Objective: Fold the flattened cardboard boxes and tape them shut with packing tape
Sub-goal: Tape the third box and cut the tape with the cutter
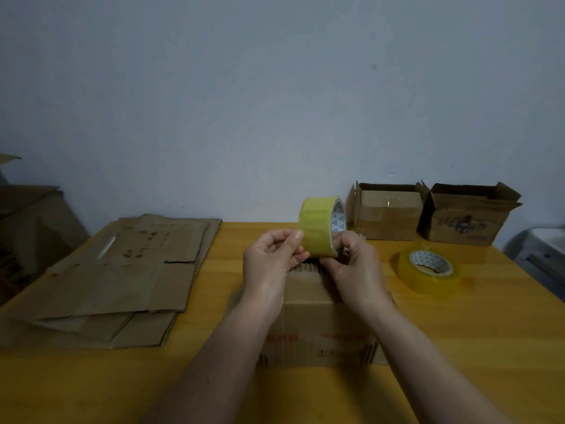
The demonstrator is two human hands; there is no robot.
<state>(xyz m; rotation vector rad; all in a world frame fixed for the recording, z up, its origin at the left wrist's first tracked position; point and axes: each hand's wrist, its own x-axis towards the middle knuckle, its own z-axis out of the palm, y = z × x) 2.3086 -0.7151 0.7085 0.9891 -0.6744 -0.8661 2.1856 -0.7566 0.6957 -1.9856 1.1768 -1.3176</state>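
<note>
**Ana:** Tape first, then. The right hand (351,264) grips the yellow-green roll of packing tape (319,226), standing on edge, fingers curled round its lower rim. The left hand (272,258) is just beside it, thumb and forefinger pinching at the roll's face. I judge it is picking for the loose end.

**Ben:** And the box?

**Ana:** The brown folded cardboard box (318,319) sits directly beneath both hands on the yellow wooden table (458,347), flaps down, it seems, though the wrists hide most of the top. The roll hovers above its far edge.

**Ben:** How should the step go?

**Ana:** Find the end with a nail, peel it slowly so it doesn't split lengthwise, and keep the roll steady in the right hand. Then anchor the end partway down the box's far side before drawing the strip toward the body along the seam, pressing the flaps level.

**Ben:** Anything close by?

**Ana:** Out past the right hand lies a second, clear yellowish tape roll (428,270), flat on the table; beyond it, against the wall, stand two open cardboard boxes (434,215). Out past the left hand lies the stack of flattened brown cardboard (122,276), not yet folded.
</note>
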